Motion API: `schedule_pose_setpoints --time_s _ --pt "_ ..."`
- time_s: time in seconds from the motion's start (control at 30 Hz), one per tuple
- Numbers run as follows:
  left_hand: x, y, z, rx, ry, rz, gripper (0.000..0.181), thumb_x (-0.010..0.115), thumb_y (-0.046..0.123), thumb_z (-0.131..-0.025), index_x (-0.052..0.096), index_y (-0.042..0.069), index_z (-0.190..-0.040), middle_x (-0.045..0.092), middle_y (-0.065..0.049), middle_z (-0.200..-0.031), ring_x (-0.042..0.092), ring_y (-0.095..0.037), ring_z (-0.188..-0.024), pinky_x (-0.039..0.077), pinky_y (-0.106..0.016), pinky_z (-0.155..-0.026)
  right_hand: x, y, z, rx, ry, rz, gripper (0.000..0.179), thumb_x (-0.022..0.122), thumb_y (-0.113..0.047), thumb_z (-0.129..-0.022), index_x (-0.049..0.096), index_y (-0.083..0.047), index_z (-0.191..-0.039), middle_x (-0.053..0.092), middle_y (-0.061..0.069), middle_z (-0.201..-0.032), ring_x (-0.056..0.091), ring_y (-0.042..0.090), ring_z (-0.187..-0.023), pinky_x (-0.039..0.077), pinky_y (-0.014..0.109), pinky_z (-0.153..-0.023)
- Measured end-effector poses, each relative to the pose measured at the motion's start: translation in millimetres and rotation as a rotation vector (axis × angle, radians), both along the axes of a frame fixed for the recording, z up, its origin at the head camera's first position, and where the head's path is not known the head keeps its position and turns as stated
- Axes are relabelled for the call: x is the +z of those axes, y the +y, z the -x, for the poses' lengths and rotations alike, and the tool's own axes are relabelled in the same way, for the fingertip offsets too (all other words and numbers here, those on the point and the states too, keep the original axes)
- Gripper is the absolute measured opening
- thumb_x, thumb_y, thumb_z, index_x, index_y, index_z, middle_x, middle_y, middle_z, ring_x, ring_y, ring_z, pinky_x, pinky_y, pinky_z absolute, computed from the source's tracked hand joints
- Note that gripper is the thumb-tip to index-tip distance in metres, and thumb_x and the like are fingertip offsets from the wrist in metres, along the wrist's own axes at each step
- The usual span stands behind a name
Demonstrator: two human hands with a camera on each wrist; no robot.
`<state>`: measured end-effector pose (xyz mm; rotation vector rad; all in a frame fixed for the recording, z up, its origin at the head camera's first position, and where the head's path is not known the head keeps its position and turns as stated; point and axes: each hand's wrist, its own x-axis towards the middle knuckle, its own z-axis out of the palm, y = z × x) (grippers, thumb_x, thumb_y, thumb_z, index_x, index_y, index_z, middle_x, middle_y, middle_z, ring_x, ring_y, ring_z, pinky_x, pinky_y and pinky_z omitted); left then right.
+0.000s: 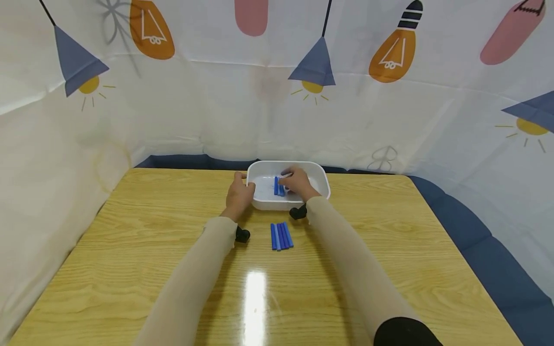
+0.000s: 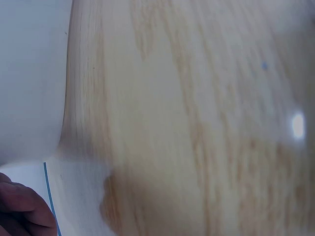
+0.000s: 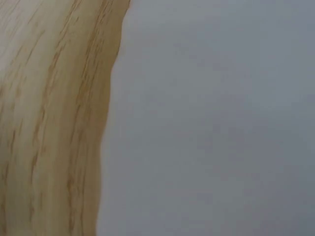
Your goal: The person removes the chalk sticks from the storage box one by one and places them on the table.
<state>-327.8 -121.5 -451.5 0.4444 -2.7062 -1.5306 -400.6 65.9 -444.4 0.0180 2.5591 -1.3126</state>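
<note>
A white plastic bin (image 1: 321,180) stands at the far side of the table. My left hand (image 1: 239,196) holds the bin at its left end; in the left wrist view, the curled fingers (image 2: 27,209) show beside the bin's corner. My right hand (image 1: 297,182) reaches over the near rim into the bin. Its fingertips pinch a blue stick (image 1: 281,191), partly hidden by the fingers. Just left of it, another blue stick (image 1: 276,186) lies on the bin's floor. Several more blue sticks (image 1: 279,237) lie side by side on the table in front of the bin.
The wooden table (image 1: 173,269) has a bright light reflection near its front. A white printed cloth (image 1: 242,110) hangs behind and at the sides. Dark blue padding (image 1: 489,250) runs along the right edge. The right wrist view shows mostly the bin's white wall (image 3: 211,128).
</note>
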Motion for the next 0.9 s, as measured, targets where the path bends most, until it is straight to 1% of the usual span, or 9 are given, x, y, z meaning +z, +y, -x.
schedule_pose_setpoints --time_s 0.23,0.5,0.73,0.9 --pt "-1.3 -0.1 1.4 0.0 0.008 0.017 0.047 0.046 0.032 -0.094 0.036 0.017 -0.137 0.054 -0.014 -0.131 0.054 -0.028 -0.112 0.046 -0.044 -0.094 -2.4 0.8 2.4 0.016 -0.014 -0.006 0.047 0.071 -0.019 -0.083 0.057 -0.012 -0.127 0.064 0.011 -0.115 0.062 0.023 -0.097 0.056 0.032 -0.072" --pt "-1.1 -0.2 0.3 -0.007 0.008 0.025 0.047 0.046 0.032 -0.094 0.036 0.016 -0.137 0.055 -0.013 -0.132 0.054 -0.027 -0.113 0.046 -0.044 -0.094 -2.6 1.1 2.2 0.023 -0.034 -0.038 0.047 0.072 -0.017 -0.082 0.058 -0.008 -0.126 0.064 0.012 -0.111 0.064 0.02 -0.085 0.054 0.028 -0.066" --pt "-1.2 -0.3 0.4 -0.009 0.013 0.023 0.047 0.044 0.031 -0.094 0.035 0.015 -0.137 0.056 -0.013 -0.129 0.054 -0.027 -0.11 0.046 -0.043 -0.092 -2.1 1.1 1.9 0.046 -0.039 -0.059 0.046 0.072 -0.015 -0.082 0.058 -0.005 -0.125 0.064 0.014 -0.113 0.063 0.019 -0.085 0.054 0.028 -0.069" --pt "-1.6 -0.5 1.3 -0.016 0.015 0.03 0.047 0.044 0.032 -0.094 0.036 0.016 -0.137 0.055 -0.014 -0.131 0.054 -0.027 -0.113 0.046 -0.044 -0.094 -2.9 1.7 4.8 0.05 -0.058 -0.093 0.047 0.072 -0.015 -0.083 0.059 -0.005 -0.127 0.063 0.014 -0.117 0.062 0.019 -0.087 0.053 0.027 -0.071"
